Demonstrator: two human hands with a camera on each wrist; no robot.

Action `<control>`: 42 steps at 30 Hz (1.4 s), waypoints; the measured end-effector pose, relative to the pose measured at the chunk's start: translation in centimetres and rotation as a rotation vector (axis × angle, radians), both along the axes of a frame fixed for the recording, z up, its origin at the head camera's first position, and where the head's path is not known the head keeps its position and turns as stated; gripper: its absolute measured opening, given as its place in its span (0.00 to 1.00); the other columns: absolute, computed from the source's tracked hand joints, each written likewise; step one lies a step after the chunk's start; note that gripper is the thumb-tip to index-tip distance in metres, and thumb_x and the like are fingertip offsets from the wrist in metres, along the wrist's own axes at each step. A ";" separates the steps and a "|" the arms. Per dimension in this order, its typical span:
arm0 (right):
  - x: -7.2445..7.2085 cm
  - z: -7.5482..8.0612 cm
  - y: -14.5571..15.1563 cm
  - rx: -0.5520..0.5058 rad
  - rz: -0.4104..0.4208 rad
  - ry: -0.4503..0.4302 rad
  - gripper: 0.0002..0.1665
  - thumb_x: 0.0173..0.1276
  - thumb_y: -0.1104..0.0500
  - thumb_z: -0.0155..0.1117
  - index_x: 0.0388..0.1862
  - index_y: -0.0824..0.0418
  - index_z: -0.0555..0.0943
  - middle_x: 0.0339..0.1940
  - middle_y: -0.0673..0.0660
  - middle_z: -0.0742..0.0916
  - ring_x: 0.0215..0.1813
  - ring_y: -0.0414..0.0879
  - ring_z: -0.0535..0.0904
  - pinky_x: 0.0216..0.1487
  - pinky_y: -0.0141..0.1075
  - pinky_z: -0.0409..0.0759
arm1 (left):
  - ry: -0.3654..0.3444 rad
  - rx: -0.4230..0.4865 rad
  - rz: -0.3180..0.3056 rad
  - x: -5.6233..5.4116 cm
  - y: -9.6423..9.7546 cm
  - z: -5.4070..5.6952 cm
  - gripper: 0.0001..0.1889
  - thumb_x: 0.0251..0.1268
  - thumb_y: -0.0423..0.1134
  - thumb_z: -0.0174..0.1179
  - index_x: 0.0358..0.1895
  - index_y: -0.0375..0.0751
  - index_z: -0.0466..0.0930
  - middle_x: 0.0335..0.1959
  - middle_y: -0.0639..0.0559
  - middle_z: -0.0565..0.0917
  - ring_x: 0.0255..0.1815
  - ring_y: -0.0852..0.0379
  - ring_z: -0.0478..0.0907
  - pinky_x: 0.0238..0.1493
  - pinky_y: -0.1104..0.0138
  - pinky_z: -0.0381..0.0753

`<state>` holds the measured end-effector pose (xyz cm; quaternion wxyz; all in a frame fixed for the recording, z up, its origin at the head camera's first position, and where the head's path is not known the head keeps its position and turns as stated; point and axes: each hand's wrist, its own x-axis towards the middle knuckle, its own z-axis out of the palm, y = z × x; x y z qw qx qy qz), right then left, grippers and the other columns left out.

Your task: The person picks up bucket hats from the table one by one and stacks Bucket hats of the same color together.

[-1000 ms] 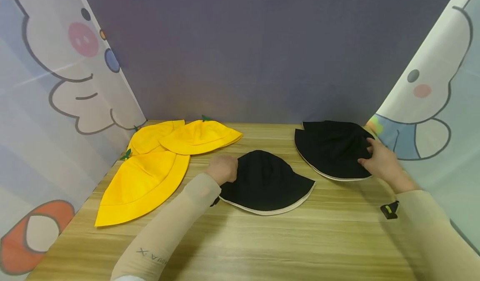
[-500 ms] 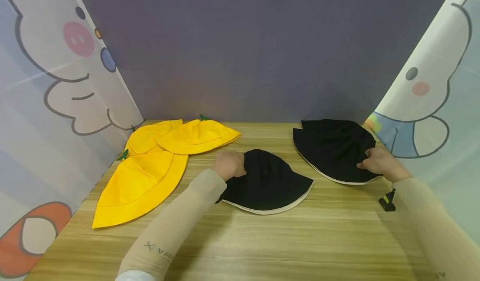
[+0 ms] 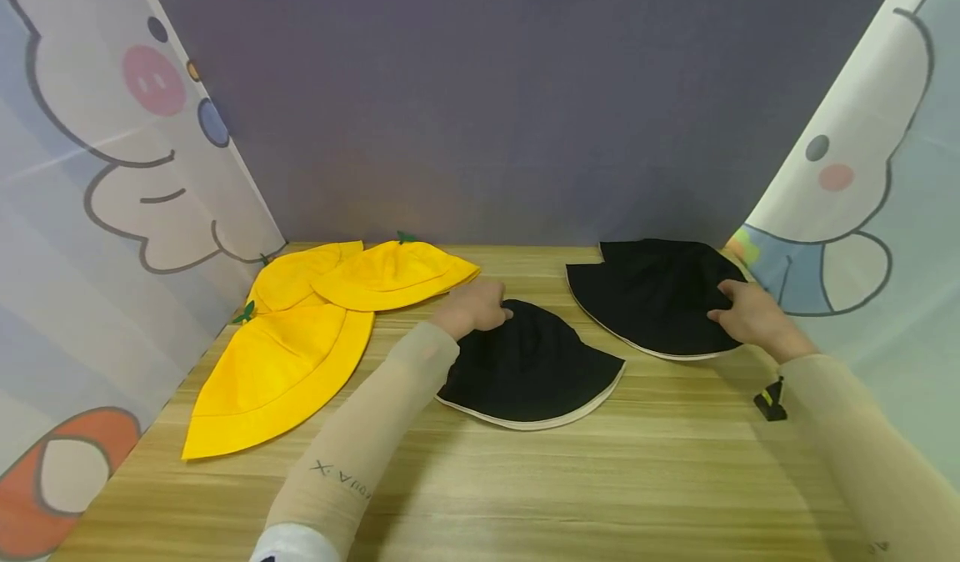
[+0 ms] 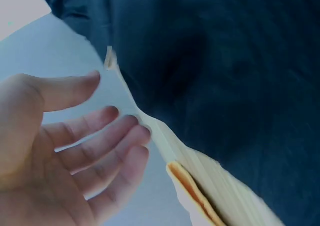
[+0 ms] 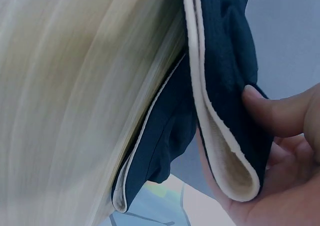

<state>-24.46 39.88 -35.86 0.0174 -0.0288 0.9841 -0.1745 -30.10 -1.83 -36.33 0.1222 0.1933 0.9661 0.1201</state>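
A folded black bucket hat (image 3: 540, 370) with a cream-edged brim lies in the middle of the table. My left hand (image 3: 474, 308) is at the upper left side of its crown; in the left wrist view that hand's fingers (image 4: 102, 166) are loosely bent beside the dark cloth, holding nothing. At the right, my right hand (image 3: 753, 316) pinches the corner of another folded black bucket hat (image 3: 652, 316). The right wrist view shows the thumb on the cloth and the fingers behind its brim. Beneath and behind it lies a further black hat (image 5: 157, 146), mostly covered.
Several yellow bucket hats (image 3: 281, 362) with green leaf tips overlap at the left. A dark panel (image 3: 480, 103) closes off the back of the wooden table (image 3: 525, 495). Printed cartoon curtains (image 3: 855, 237) stand at both sides.
My left hand has moved right and away from me, along the middle black hat. The right hand's hat has shifted left, its left edge reaching farther out, while the middle hat stays put.
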 end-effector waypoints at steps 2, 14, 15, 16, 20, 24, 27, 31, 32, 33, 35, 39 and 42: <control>-0.1 0.0 -0.2 -0.012 0.023 0.032 0.36 0.72 0.64 0.60 0.68 0.87 0.61 0.66 0.87 0.66 0.65 0.83 0.61 0.63 0.70 0.65 | -0.006 0.063 -0.010 -0.4 0.3 0.0 0.12 0.76 0.48 0.59 0.47 0.42 0.79 0.35 0.50 0.79 0.32 0.53 0.75 0.36 0.61 0.74; 0.8 0.5 -2.8 -0.061 0.095 0.236 0.16 0.75 0.63 0.61 0.54 0.74 0.73 0.46 0.77 0.82 0.33 0.62 0.76 0.38 0.54 0.74 | 0.054 0.178 -0.022 -1.4 2.9 -1.1 0.22 0.78 0.45 0.56 0.66 0.35 0.73 0.60 0.43 0.78 0.57 0.47 0.76 0.58 0.55 0.77; 0.9 0.5 -3.1 -0.056 0.106 0.276 0.13 0.75 0.63 0.62 0.51 0.72 0.74 0.39 0.72 0.82 0.29 0.57 0.74 0.35 0.50 0.72 | 0.053 0.186 -0.017 -1.5 3.1 -1.2 0.24 0.78 0.45 0.55 0.68 0.35 0.72 0.62 0.42 0.77 0.60 0.45 0.75 0.61 0.54 0.76; 1.0 0.6 -3.4 -0.054 0.118 0.312 0.11 0.75 0.63 0.63 0.48 0.70 0.74 0.32 0.67 0.81 0.26 0.52 0.71 0.32 0.47 0.69 | 0.059 0.184 -0.014 -1.7 3.3 -1.3 0.25 0.78 0.45 0.55 0.70 0.35 0.70 0.65 0.41 0.75 0.64 0.44 0.73 0.63 0.54 0.74; 1.3 0.5 -4.2 -0.060 0.174 0.417 0.09 0.73 0.66 0.65 0.46 0.67 0.75 0.26 0.57 0.79 0.22 0.47 0.67 0.28 0.41 0.65 | 0.044 0.197 -0.004 -2.2 3.5 -1.3 0.30 0.79 0.46 0.54 0.76 0.35 0.62 0.73 0.39 0.67 0.73 0.41 0.66 0.71 0.53 0.68; 1.5 0.7 -4.7 -0.062 0.228 0.486 0.10 0.71 0.69 0.66 0.48 0.67 0.76 0.28 0.59 0.83 0.20 0.43 0.68 0.25 0.38 0.66 | 0.013 0.218 0.009 -2.7 3.1 -1.1 0.32 0.79 0.45 0.55 0.77 0.34 0.60 0.75 0.38 0.65 0.73 0.41 0.65 0.71 0.52 0.67; 1.5 1.1 -5.2 -0.062 0.254 0.527 0.11 0.68 0.70 0.68 0.47 0.66 0.78 0.32 0.62 0.85 0.21 0.43 0.71 0.24 0.37 0.67 | -0.005 0.242 0.036 -3.0 2.6 -1.2 0.33 0.78 0.46 0.56 0.78 0.35 0.59 0.76 0.38 0.63 0.75 0.41 0.63 0.72 0.51 0.65; 1.5 1.7 -6.3 -0.055 0.281 0.560 0.11 0.67 0.72 0.68 0.46 0.67 0.79 0.37 0.65 0.86 0.27 0.50 0.78 0.27 0.42 0.72 | -0.020 0.247 0.056 -3.3 2.2 -1.6 0.35 0.78 0.48 0.55 0.80 0.36 0.55 0.80 0.40 0.59 0.79 0.43 0.56 0.76 0.51 0.59; 1.6 1.9 -6.6 -0.049 0.287 0.566 0.11 0.67 0.72 0.68 0.46 0.67 0.79 0.37 0.65 0.86 0.29 0.52 0.80 0.29 0.44 0.74 | -0.022 0.251 0.057 -3.3 2.1 -1.6 0.36 0.79 0.48 0.55 0.80 0.36 0.54 0.80 0.40 0.58 0.80 0.43 0.54 0.77 0.51 0.57; 1.7 2.0 -6.8 -0.043 0.291 0.572 0.10 0.67 0.72 0.68 0.46 0.67 0.80 0.38 0.65 0.86 0.30 0.54 0.81 0.30 0.46 0.75 | -0.025 0.258 0.057 -3.3 2.1 -1.7 0.37 0.79 0.48 0.54 0.81 0.36 0.52 0.81 0.39 0.57 0.81 0.43 0.53 0.77 0.51 0.56; 1.8 2.2 -7.3 -0.038 0.299 0.588 0.11 0.66 0.73 0.68 0.45 0.66 0.80 0.38 0.65 0.86 0.34 0.56 0.82 0.32 0.49 0.77 | -0.025 0.276 0.056 -3.4 2.0 -1.7 0.38 0.78 0.49 0.55 0.81 0.37 0.50 0.81 0.39 0.56 0.81 0.43 0.52 0.77 0.51 0.55; 2.0 2.8 -8.1 -0.050 0.314 0.637 0.12 0.65 0.75 0.68 0.45 0.67 0.80 0.40 0.66 0.86 0.37 0.60 0.83 0.35 0.52 0.79 | -0.025 0.311 0.063 -3.4 2.0 -1.7 0.40 0.77 0.50 0.57 0.82 0.39 0.48 0.81 0.40 0.56 0.80 0.44 0.54 0.77 0.52 0.57; 2.2 3.3 -8.6 -0.067 0.319 0.680 0.12 0.64 0.76 0.68 0.45 0.68 0.80 0.39 0.66 0.86 0.37 0.61 0.83 0.36 0.53 0.79 | -0.031 0.352 0.072 -3.5 2.0 -1.8 0.39 0.76 0.49 0.59 0.81 0.39 0.51 0.80 0.40 0.59 0.79 0.44 0.57 0.76 0.52 0.59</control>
